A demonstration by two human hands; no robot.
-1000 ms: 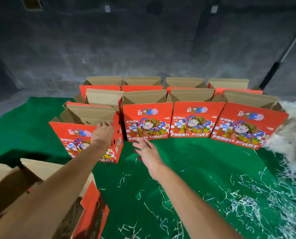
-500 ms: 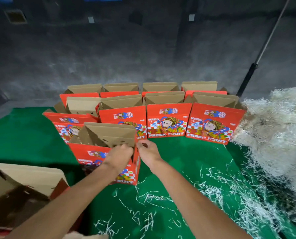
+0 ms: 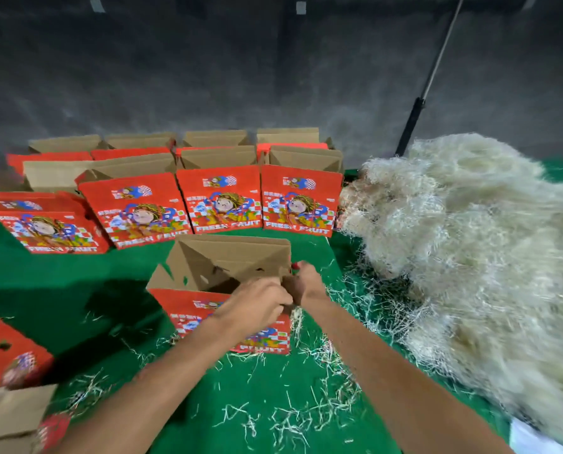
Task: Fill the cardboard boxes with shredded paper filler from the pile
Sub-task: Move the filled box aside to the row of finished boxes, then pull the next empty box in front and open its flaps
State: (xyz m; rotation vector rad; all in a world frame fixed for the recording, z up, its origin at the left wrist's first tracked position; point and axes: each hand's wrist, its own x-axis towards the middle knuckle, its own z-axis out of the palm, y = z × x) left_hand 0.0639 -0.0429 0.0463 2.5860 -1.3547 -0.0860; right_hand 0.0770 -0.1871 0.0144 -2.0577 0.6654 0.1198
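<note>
Open red printed cardboard box on green cloth, interior bare brown. Left hand and right hand curled, gripping its near right corner. Pale shredded paper pile just beside, right.

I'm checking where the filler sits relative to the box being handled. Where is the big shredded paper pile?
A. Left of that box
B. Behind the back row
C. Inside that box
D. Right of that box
D: the shredded paper pile lies right of the box that both hands grip.
</note>
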